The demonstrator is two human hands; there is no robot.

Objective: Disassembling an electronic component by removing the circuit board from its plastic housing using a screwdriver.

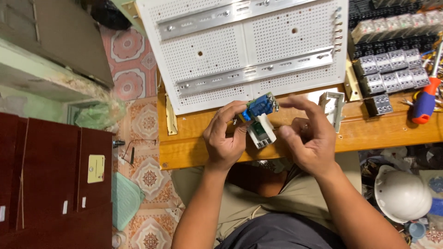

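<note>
Head view: left hand point(226, 136) fingers pinch a small blue-and-white plastic relay module point(259, 119). Right hand point(308, 133) hovers beside it, fingers loosely spread and empty. It is not yet mounted on the white perforated metal panel point(249, 46).

This is a small electrical workshop. A perforated mounting panel point(244, 46), relay blocks point(392, 74) and a screwdriver point(427, 99) lie on the wooden bench point(194, 138).

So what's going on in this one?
A seated person holds a small blue-and-white plastic electrical module in the left hand over a wooden workbench. The right hand hovers beside it, fingers curled towards its top. A white perforated metal panel with rails lies behind.
</note>
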